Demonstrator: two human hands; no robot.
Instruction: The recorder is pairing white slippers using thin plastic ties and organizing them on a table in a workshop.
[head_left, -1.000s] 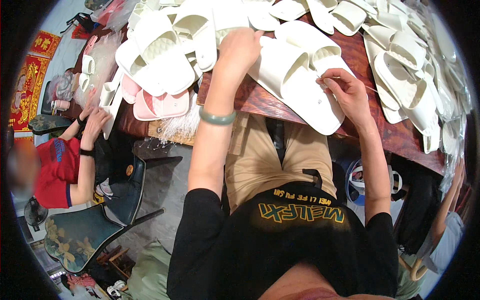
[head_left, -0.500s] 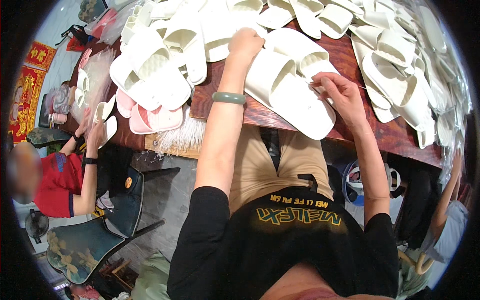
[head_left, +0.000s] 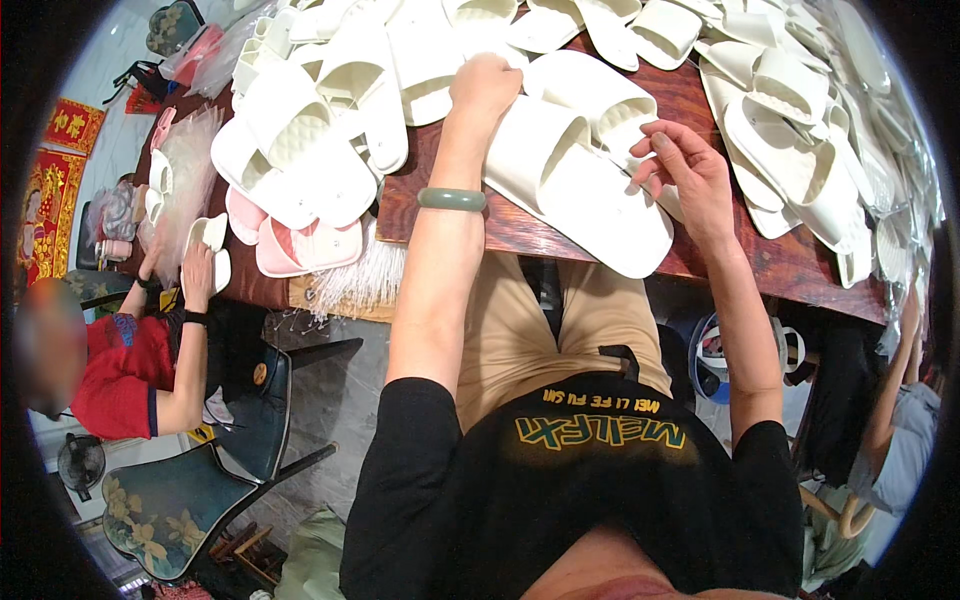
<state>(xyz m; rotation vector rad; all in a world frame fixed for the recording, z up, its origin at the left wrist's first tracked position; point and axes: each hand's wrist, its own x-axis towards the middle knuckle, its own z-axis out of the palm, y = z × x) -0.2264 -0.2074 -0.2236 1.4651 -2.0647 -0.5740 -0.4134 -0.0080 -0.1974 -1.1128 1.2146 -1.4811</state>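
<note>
White slipper [head_left: 580,205] overhangs near edge of table [head_left: 770,260], long axis far-left to near-right. Right hand [head_left: 688,178] half-curled at its right side, nearer heel; left hand [head_left: 487,85] curled by toe; can't tell either's grip.

Bright light bleaches the white slippers [head_left: 605,225] inside a dark, distorted fisheye rim.

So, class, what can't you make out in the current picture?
Head view:
Left hand: what lies under it, hidden by the hand itself.
Right hand: whether it pinches anything thin, too small to tell.
White slipper left of the left hand: far end, cut off by the top edge.
</note>
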